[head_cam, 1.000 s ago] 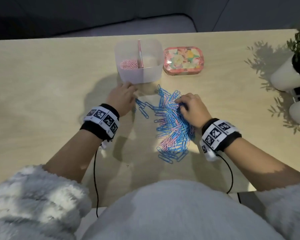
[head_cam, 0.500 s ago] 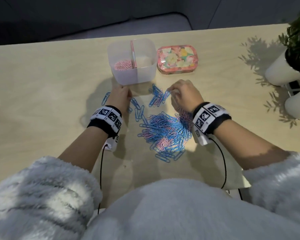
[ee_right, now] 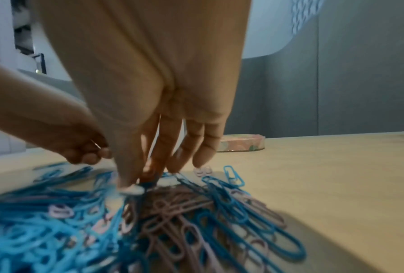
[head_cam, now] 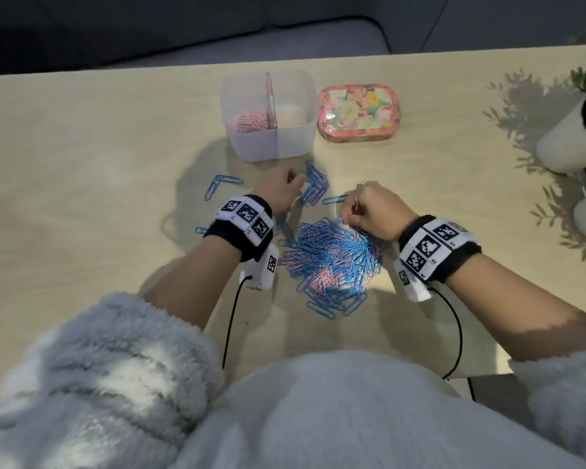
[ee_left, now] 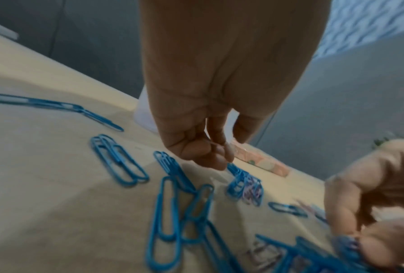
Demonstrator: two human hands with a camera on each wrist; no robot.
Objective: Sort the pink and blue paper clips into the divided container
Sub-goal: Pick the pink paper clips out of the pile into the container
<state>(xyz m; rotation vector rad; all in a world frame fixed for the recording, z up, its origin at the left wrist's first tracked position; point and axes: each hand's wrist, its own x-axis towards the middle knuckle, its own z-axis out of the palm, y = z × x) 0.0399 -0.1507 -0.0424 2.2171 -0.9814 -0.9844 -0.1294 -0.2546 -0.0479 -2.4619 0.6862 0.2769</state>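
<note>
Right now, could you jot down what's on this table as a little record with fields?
container: clear divided container, pink clips in its left compartment, right compartment looks empty
pile: mixed pink and blue clips on the table
left hand: pinching a thin clip, colour unclear
right hand: fingertips in the pile's edge
nearby: floral tin

Blur hid what the left hand [ee_left: 210, 129] pinched, and the plant pot [head_cam: 569, 143] was cut off at the edge.
</note>
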